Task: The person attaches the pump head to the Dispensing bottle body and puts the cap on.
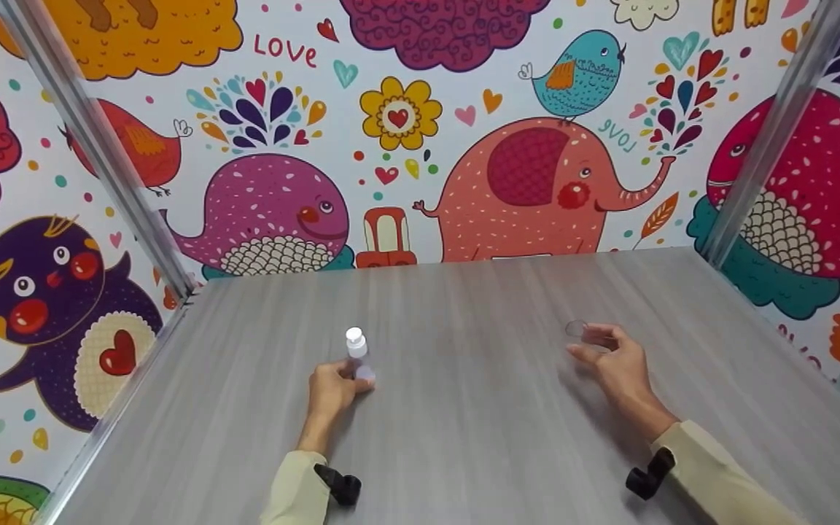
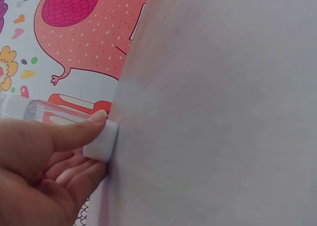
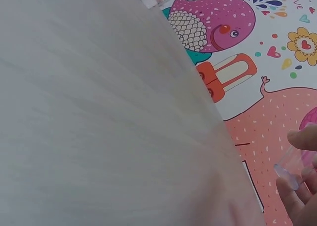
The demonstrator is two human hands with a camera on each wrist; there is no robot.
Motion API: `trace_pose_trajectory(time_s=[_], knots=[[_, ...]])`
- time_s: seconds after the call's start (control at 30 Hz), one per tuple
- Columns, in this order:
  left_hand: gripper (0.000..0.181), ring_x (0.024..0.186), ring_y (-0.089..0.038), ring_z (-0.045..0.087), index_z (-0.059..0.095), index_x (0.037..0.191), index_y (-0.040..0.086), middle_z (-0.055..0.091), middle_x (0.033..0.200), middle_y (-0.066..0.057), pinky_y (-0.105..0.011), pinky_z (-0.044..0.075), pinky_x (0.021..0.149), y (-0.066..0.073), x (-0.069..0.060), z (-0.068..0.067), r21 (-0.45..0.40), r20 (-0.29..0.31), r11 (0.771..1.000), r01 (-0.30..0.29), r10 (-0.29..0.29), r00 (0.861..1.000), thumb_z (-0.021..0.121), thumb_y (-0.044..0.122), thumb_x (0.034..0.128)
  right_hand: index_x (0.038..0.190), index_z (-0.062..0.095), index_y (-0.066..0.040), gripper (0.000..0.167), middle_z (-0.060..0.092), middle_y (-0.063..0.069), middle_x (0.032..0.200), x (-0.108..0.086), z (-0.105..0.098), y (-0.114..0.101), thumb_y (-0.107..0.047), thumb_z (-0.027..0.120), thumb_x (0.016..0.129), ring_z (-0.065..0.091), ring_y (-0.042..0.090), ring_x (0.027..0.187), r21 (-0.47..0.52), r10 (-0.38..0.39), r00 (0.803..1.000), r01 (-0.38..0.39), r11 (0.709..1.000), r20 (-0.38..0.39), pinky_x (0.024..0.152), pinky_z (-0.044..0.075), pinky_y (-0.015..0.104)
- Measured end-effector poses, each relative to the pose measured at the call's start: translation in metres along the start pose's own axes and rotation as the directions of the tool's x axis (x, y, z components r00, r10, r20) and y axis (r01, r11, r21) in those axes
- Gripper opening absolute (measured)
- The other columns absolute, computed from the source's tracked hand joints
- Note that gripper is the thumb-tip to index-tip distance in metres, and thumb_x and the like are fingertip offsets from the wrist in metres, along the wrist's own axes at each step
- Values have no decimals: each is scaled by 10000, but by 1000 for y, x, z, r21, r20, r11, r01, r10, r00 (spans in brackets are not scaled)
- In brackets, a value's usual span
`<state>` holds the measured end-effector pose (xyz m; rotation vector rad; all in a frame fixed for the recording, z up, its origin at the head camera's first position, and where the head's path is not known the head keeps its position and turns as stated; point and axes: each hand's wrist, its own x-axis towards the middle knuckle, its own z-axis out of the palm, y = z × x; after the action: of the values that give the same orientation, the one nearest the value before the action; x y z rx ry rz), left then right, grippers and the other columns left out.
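A small bottle (image 1: 356, 345) with a white pump top, a clear body and a pale base stands upright on the table. My left hand (image 1: 329, 389) grips it low down, thumb on one side and fingers on the other. The left wrist view shows its pale base (image 2: 101, 141) against the tabletop, with the thumb across the clear part. Farther right, my right hand (image 1: 623, 370) pinches a clear plastic cap (image 1: 576, 328) above the table. In the right wrist view the see-through cap (image 3: 290, 169) sits between thumb and fingertips, partly hidden by them.
The grey wood-grain table (image 1: 464, 408) runs back to a wall (image 1: 398, 182) printed with cartoon animals. Metal posts (image 1: 110, 168) rise at both back corners. A black wrist camera (image 1: 338, 484) is strapped to each forearm.
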<state>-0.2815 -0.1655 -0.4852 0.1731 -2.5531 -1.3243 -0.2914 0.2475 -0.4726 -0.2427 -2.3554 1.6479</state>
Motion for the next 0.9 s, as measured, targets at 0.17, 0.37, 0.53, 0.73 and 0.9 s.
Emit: trace_pose_trajectory(time_s=[0.17, 0.37, 0.53, 0.73, 0.9], knots=[[367, 837, -239, 641, 752, 1037, -56, 750, 1026, -236, -436, 535, 836, -1, 0, 0, 5, 0, 1000, -4, 4, 1000, 837, 5, 685, 1199, 630, -32, 470, 679, 161, 1180, -2, 3, 0, -189, 838, 808, 621, 92, 1006, -1, -20, 1000, 20, 1000, -2, 760, 477, 126], [385, 990, -326, 692, 737, 1081, -63, 728, 1089, -257, -488, 528, 923, 0, 1, 0, -18, 16, 999, 35, -35, 999, 828, -6, 711, 1170, 641, -23, 470, 694, 148, 1131, -4, 8, -2, -180, 858, 783, 610, 13, 937, 0, -45, 999, 45, 999, 1, 746, 485, 130], [377, 1035, -361, 697, 738, 1071, -70, 729, 1085, -265, -503, 526, 934, 0, 1, 0, -25, 29, 998, 51, -50, 998, 831, -2, 712, 1207, 612, -20, 499, 683, 153, 1158, -7, 11, -5, -172, 847, 795, 640, -32, 854, 20, -37, 998, 36, 999, 50, 740, 506, 149], [397, 1030, -362, 701, 733, 1077, -80, 726, 1086, -268, -500, 530, 928, 1, 0, 0, -36, 27, 998, 51, -50, 998, 837, -8, 700, 1179, 615, -24, 461, 661, 194, 1190, -12, 16, -7, -168, 839, 803, 642, -5, 851, 3, -58, 996, 58, 998, 75, 731, 520, 172], [401, 1032, -363, 700, 729, 1082, -83, 726, 1082, -271, -499, 528, 931, 2, 1, -1, -35, 27, 998, 43, -42, 999, 833, -9, 702, 1162, 618, -1, 460, 674, 190, 1161, -14, 21, -11, -138, 847, 787, 650, 25, 859, 14, -78, 994, 77, 997, 82, 721, 526, 173]])
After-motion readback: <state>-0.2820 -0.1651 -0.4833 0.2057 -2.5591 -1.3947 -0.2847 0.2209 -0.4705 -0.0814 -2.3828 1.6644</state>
